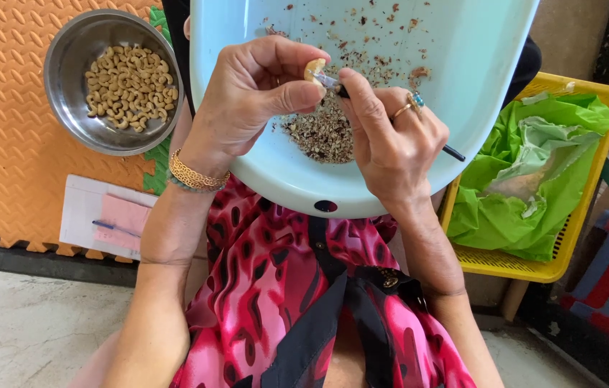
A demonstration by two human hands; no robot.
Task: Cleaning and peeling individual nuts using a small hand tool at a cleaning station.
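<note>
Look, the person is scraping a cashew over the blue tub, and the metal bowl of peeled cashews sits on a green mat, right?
Not quite. The metal bowl of peeled cashews sits on an orange mat, not a green one, as the head view shows. The rest holds: the cashew is scraped over the blue tub.

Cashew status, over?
Left hand pinches cashew. Right hand holds small knife against it. Peelings heaped in basin. Nothing blocking.

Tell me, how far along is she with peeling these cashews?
Done: a steel bowl holds a layer of pale peeled cashews, and skin scraps are piled in the blue basin. In hand: the left hand pinches one cashew while the right hand scrapes it with a small knife. Unpeeled stock isn't visible.
</note>
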